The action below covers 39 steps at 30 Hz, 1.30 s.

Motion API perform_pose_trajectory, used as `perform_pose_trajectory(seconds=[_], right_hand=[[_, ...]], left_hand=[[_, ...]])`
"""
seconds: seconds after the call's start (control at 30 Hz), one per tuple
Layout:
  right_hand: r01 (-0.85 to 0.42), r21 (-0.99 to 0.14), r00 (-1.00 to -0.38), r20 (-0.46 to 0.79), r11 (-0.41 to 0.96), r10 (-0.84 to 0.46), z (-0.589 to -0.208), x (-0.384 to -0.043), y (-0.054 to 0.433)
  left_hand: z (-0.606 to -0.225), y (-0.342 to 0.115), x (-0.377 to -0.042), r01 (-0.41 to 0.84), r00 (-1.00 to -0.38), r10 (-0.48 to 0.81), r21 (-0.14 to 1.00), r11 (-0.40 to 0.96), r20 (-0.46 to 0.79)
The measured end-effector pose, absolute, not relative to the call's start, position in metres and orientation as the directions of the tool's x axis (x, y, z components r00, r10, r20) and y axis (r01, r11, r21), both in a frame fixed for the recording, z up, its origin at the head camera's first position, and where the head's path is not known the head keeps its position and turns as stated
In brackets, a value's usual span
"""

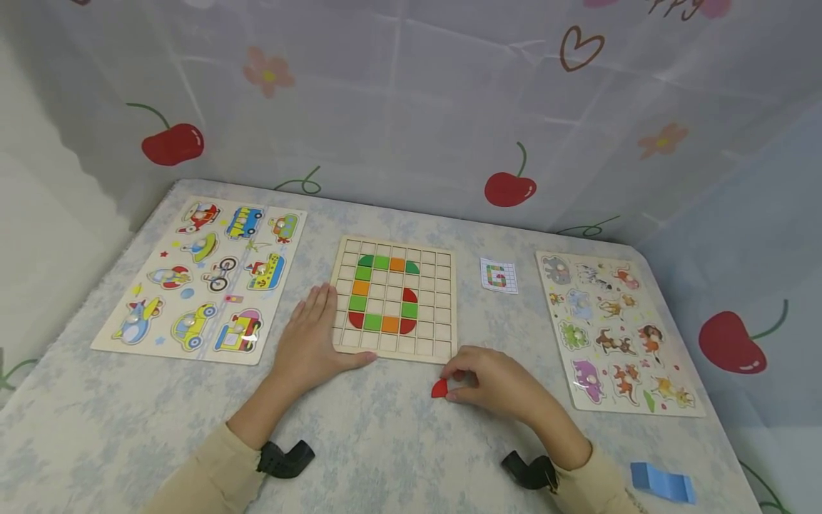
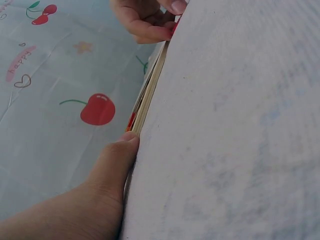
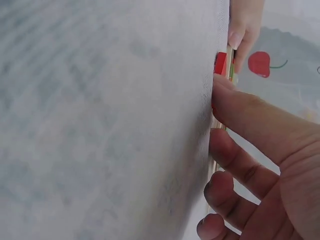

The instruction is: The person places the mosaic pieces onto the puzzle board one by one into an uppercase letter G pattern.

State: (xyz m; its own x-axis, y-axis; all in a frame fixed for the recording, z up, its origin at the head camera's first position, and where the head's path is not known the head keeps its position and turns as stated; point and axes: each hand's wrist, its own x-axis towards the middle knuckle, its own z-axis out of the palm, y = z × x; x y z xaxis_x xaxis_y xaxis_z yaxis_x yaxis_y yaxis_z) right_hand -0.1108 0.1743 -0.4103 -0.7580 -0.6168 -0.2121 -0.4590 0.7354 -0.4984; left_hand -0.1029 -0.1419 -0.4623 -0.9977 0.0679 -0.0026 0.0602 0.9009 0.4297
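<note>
A wooden grid board (image 1: 438,307) lies mid-table, with green, orange and red tiles set in a ring open at the upper right. My left hand (image 1: 308,343) rests at its left corner, fingers straight along the left side and thumb along the near edge. Just off the board's near right corner, my right hand (image 1: 497,382) pinches a red quarter-round tile (image 1: 439,389) between thumb and fingers, at the tabletop. In the right wrist view the thumb partly covers the red tile (image 3: 220,63). A small pattern card (image 1: 507,283) lies right of the board, printed with a similar coloured shape.
A vehicle puzzle board (image 1: 163,246) lies on the left and an animal puzzle board (image 1: 674,392) on the right. A blue block-like piece (image 1: 663,483) sits near the front right. Behind the table hangs a cherry-printed cloth (image 1: 398,128).
</note>
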Motion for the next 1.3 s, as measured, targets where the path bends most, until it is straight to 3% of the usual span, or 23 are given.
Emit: perform_pose_trajectory(seconds=[0.57, 0.9, 1.07, 1.3], right_hand=[[-0.408, -0.573, -0.755, -0.226, 0.711, -0.616, -0.414, -0.108, 0.169], [-0.321, -0.688, -0.753, -0.231, 0.651, -0.616, -0.418, -0.111, 0.164], [-0.281, -0.756, -0.756, -0.205, 0.591, -0.622, -0.413, -0.123, 0.157], [-0.254, -0.8, -0.826, -0.112, 0.543, -0.552, -0.408, -0.161, 0.133]], left_hand=[[-0.461, -0.141, -0.103, 0.057, -0.998, 0.069, 0.432, 0.9, -0.013], [-0.463, -0.142, -0.104, 0.062, -0.998, 0.07, 0.44, 0.896, -0.001], [-0.463, -0.142, -0.104, 0.064, -0.997, 0.071, 0.435, 0.898, 0.0], [-0.462, -0.141, -0.104, 0.056, -0.998, 0.065, 0.43, 0.901, -0.008]])
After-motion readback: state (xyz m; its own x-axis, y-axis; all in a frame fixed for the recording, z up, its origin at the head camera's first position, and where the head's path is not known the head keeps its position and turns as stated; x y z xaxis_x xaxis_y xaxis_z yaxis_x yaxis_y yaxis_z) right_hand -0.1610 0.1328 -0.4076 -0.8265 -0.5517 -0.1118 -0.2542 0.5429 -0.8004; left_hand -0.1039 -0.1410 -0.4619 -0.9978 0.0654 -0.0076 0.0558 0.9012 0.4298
